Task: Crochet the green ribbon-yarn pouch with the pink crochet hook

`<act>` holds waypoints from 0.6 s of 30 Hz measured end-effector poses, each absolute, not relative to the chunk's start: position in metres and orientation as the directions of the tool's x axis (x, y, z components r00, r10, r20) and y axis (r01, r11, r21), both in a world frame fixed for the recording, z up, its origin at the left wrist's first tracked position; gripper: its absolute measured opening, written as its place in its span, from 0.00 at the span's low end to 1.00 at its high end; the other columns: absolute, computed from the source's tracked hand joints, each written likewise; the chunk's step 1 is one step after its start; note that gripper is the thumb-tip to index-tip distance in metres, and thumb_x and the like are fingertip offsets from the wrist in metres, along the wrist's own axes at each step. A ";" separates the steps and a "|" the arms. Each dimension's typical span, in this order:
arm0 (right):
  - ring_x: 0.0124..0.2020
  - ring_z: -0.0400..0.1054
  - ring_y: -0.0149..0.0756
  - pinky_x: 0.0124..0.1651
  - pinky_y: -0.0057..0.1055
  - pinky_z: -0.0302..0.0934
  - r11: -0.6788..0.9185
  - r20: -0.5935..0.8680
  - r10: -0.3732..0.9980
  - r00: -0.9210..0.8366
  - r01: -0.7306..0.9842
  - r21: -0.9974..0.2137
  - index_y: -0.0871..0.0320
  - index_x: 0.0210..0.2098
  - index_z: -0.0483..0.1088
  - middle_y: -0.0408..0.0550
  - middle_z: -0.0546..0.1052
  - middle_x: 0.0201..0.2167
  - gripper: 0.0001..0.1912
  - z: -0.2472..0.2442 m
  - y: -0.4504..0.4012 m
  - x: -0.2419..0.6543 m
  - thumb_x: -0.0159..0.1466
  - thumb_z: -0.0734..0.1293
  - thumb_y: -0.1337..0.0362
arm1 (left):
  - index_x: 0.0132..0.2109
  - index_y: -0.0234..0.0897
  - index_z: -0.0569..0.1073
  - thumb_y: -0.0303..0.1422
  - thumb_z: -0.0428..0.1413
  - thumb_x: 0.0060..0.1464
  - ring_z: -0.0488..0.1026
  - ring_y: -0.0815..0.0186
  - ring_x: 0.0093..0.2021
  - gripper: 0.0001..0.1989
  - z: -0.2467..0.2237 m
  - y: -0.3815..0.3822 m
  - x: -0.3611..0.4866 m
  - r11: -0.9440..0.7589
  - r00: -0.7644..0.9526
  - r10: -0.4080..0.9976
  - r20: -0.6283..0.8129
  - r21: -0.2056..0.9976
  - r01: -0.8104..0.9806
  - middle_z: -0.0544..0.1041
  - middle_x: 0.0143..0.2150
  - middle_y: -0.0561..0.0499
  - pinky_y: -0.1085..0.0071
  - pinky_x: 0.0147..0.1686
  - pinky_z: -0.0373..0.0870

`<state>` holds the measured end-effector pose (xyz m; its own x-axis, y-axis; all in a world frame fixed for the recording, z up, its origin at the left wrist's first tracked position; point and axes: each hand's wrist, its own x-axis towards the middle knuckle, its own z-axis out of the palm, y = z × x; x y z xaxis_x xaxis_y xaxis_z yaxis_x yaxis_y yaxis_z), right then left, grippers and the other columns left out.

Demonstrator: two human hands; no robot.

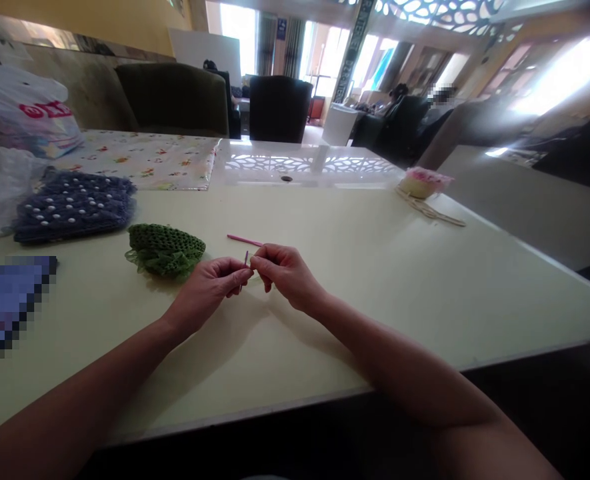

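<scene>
The left hand [207, 288] is curling into a narrow pinch, holding what I can't tell, beside the green crochet piece [165, 250], while the right hand [287, 275] is gripping a pink crochet hook [245, 240] above the white table [375, 267].

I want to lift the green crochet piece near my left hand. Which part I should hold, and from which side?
Probably pinch the thick rounded body of the green crochet piece from above, coming from the right with your left hand, the nearest. Its frilly lower edge looks thin and loose, so it would likely give.
</scene>
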<state>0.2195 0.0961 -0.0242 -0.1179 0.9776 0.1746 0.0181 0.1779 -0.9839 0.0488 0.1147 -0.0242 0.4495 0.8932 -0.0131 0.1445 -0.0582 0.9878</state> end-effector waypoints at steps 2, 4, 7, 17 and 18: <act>0.20 0.58 0.24 0.20 0.22 0.57 0.184 0.179 0.977 -0.113 0.036 -0.982 0.60 0.25 0.68 0.38 0.67 0.20 0.12 -0.026 0.097 0.220 0.60 0.66 0.59 | 0.31 0.35 0.74 0.42 0.61 0.53 0.59 0.72 0.26 0.14 -0.025 0.115 0.049 -0.051 0.451 0.892 -0.018 0.989 0.140 0.68 0.25 0.55 0.74 0.28 0.57; 0.20 0.58 0.24 0.20 0.22 0.57 0.193 0.187 0.976 -0.109 0.050 -0.980 0.60 0.26 0.69 0.39 0.68 0.21 0.10 -0.027 0.098 0.219 0.59 0.67 0.59 | 0.32 0.35 0.75 0.42 0.61 0.53 0.59 0.72 0.26 0.13 -0.025 0.115 0.048 -0.043 0.454 0.891 -0.024 0.990 0.137 0.68 0.25 0.55 0.74 0.28 0.57; 0.20 0.59 0.24 0.19 0.21 0.56 0.183 0.179 0.978 -0.108 0.029 -0.983 0.60 0.29 0.70 0.39 0.69 0.22 0.09 -0.030 0.099 0.218 0.58 0.68 0.59 | 0.34 0.35 0.76 0.42 0.61 0.53 0.59 0.72 0.27 0.13 -0.026 0.116 0.048 -0.037 0.453 0.891 -0.032 0.989 0.143 0.68 0.25 0.56 0.74 0.29 0.57; 0.18 0.57 0.22 0.17 0.21 0.52 0.063 0.080 0.989 -0.124 -0.130 -0.989 0.60 0.27 0.70 0.37 0.67 0.19 0.13 -0.029 0.098 0.213 0.52 0.72 0.57 | 0.29 0.34 0.74 0.41 0.62 0.51 0.58 0.73 0.24 0.14 -0.028 0.116 0.047 0.026 0.494 0.867 -0.063 0.996 0.083 0.66 0.23 0.56 0.74 0.26 0.55; 0.18 0.57 0.22 0.17 0.21 0.52 0.051 0.070 0.989 -0.133 -0.139 -0.989 0.60 0.27 0.70 0.37 0.67 0.20 0.13 -0.028 0.098 0.213 0.52 0.72 0.57 | 0.29 0.34 0.73 0.41 0.62 0.51 0.58 0.73 0.24 0.14 -0.029 0.116 0.047 0.036 0.499 0.864 -0.068 0.997 0.074 0.66 0.23 0.56 0.74 0.26 0.55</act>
<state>0.2132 0.0977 -0.0283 -0.1330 0.9887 0.0696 -0.1385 0.0510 -0.9890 0.0472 0.1160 -0.0286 0.4985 0.8642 -0.0677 0.0737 0.0356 0.9966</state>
